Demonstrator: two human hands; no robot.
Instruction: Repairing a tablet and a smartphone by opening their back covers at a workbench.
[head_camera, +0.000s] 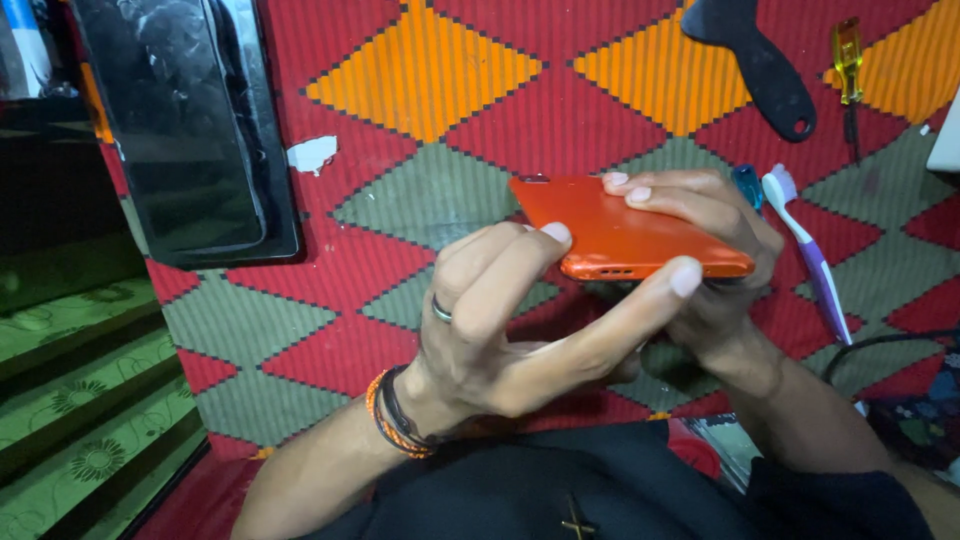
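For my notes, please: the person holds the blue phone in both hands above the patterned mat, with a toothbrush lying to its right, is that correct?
Not quite: the phone is orange, not blue. The head view shows the left hand and right hand holding it above the patterned mat, with the toothbrush to its right.

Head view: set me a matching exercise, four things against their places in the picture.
Things:
1. orange phone
2. toothbrush
3. yellow-handled screwdriver
4. white scrap

Places:
A. top right corner, beside a black scraper
B. held between both hands, back cover up
C. on the patterned mat, just right of the black tray
D. lying right of the right hand

Pairs: 1-B, 2-D, 3-A, 4-C. The left hand presses thumb and forefinger on the phone's near edge.
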